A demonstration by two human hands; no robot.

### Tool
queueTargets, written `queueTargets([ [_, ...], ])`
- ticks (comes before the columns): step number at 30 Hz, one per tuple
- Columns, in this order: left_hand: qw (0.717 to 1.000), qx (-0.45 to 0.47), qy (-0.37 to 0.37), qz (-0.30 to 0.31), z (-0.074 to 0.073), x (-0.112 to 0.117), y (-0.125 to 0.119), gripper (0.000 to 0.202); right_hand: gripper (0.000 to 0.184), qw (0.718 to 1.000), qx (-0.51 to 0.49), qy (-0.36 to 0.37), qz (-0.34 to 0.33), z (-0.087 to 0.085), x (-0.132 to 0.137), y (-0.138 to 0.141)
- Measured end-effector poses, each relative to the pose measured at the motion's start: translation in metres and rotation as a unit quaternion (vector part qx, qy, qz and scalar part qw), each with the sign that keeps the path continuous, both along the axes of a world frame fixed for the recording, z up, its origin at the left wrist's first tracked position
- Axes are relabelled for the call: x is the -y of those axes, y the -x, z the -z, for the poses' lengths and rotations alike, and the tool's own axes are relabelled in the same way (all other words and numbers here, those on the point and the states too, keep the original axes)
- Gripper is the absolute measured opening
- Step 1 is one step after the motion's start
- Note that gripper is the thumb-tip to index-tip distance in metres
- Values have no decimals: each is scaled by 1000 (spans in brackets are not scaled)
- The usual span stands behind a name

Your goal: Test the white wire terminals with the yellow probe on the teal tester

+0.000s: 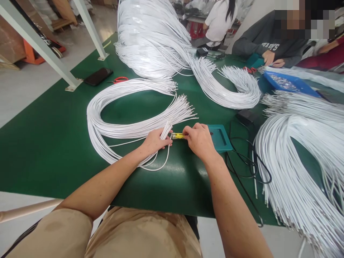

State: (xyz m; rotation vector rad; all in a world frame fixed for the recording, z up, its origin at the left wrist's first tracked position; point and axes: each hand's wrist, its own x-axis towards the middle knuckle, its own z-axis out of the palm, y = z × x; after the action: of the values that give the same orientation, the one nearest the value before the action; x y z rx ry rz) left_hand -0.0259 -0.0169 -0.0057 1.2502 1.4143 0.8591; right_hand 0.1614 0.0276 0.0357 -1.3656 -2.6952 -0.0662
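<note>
My left hand (153, 141) is closed around a small bunch of white cables (166, 129), their tips pointing up past the thumb. One loose strand loops down below this hand to the table. My right hand (199, 140) pinches a yellow piece with metal tips (177, 135), which points at the left fingertips. A cable end seems to meet those tips, but the contact is too small to make out. Just behind the right hand lies a teal box (228, 142), partly covered by it. Beyond my left hand a curved bundle of white cables (94, 120) rests on the table.
On the green table (48, 143) stands a tall cable heap (150, 39); more bundles (271, 154) lie right. Black cords (242, 175) trail beside the box. A phone (98, 76), red-handled scissors (120, 79) and a blue tray (276, 84) lie farther back. A co-worker's hands (271, 59) work opposite.
</note>
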Motion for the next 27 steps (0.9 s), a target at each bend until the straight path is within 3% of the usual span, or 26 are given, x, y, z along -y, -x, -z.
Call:
queueTargets([
  [4, 1000, 4, -2, -3, 2, 0, -1, 46, 14, 1000, 0, 4, -6, -2, 3, -1],
  [6, 1000, 12, -2, -4, 3, 0, -1, 47, 15, 999, -33, -27, 7, 0, 6, -5],
  [9, 1000, 22, 2, -5, 3, 0, 0, 46, 27, 987, -65, -94, 117, 6, 8, -14],
  [12, 1000, 23, 10, 0, 2, 0, 1, 46, 39, 972, -59, -102, 206, 14, 8, -21],
  [17, 1000, 23, 18, 6, 0, -1, 7, 46, 39, 973, -85, -91, 195, 15, 8, -19],
  [20, 999, 32, 13, -1, -3, -1, 12, 48, 35, 973, -154, -99, 141, 7, 27, -4],
  [22, 999, 41, -1, -4, -6, -1, 14, 51, 31, 982, -181, -49, 27, 3, 47, 12],
  [24, 999, 54, -6, 7, -9, 0, 16, 51, 28, 985, -140, 16, -104, 2, 69, 30],
  [27, 996, 78, 12, 43, -14, 2, 16, 42, 25, 985, -44, 43, -159, 5, 95, 51],
])
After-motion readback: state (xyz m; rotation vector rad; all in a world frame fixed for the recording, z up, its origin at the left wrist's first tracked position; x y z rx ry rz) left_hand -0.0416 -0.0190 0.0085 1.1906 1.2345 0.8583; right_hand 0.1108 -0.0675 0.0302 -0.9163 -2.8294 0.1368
